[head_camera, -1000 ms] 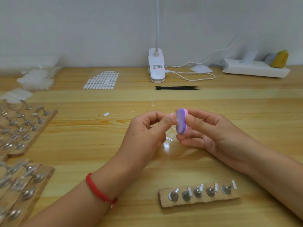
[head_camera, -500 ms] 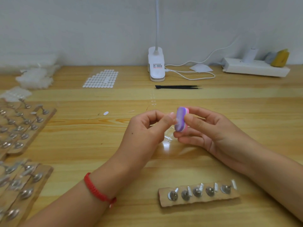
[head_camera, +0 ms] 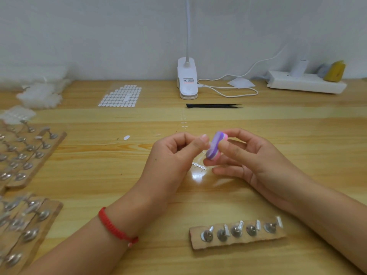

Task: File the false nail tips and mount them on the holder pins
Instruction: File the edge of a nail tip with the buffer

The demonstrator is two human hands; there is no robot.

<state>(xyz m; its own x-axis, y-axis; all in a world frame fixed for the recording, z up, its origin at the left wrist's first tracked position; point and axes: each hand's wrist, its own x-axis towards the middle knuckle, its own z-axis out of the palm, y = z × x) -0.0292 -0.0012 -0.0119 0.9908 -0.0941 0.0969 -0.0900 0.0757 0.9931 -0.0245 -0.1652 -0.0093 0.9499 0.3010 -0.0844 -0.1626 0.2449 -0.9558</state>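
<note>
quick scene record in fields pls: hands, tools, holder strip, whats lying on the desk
left hand: fingers curled, pinches a small clear nail tip against the file block
right hand: grips the purple-and-pink file block
holder strip: near edge, five pins, each topped by a small pale piece
under hands: clear plastic sprue on the table
far side: black tweezers, clip lamp, sticker sheet
left side: boards full of pins

Pale wooden tabletop (head_camera: 297, 135) brightly lit from above; white glare (head_camera: 196, 175) seen just right of the left hand (head_camera: 172, 155), soft shadow beneath it, blur far to its left.
</note>
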